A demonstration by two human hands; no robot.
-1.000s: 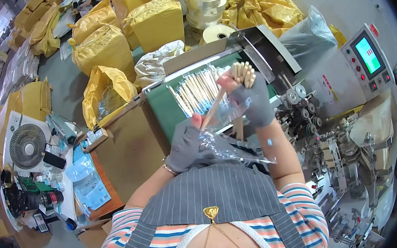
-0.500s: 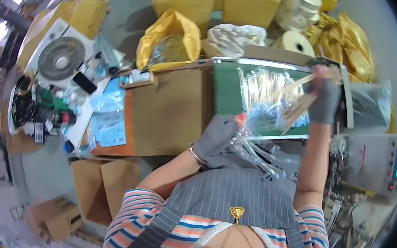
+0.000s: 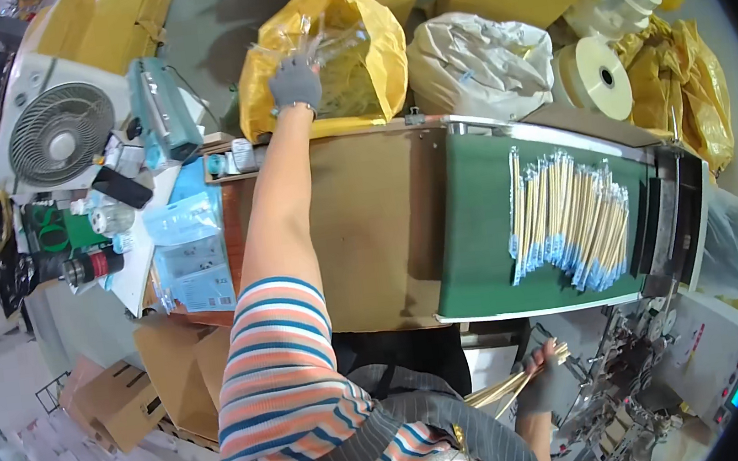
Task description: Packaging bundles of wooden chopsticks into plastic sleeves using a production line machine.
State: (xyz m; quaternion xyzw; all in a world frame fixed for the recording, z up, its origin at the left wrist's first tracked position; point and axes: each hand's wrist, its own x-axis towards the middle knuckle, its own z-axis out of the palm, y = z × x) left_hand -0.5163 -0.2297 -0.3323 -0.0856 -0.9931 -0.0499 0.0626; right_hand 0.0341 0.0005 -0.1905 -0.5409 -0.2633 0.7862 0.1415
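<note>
My left hand [image 3: 294, 83], in a grey glove with bare fingertips, reaches over the near rim of a yellow plastic bag [image 3: 365, 10]. Clear plastic wrappers [image 3: 323, 44] fan out from its closed fingers above the bag's mouth. Low on the right, my right hand [image 3: 539, 377] is closed around a bundle of thin wooden sticks [image 3: 495, 390], whose ends stick out on both sides. Many similar sticks in clear wrappers with blue ends [image 3: 566, 220] lie in a row on a green conveyor belt [image 3: 473, 218].
A brown cardboard sheet [image 3: 369, 230] adjoins the belt on its left. Farther left are blue packets [image 3: 195, 242], a phone [image 3: 121, 187] and a white fan [image 3: 63, 139]. Plastic film rolls [image 3: 594, 78] and a white sack [image 3: 482, 64] stand behind the belt. Cardboard boxes [image 3: 174, 365] stand lower left.
My left hand has gone from near my body out to the yellow bag with the clear wrappers. My right hand has come down from over the belt to the lower right, still holding sticks.
</note>
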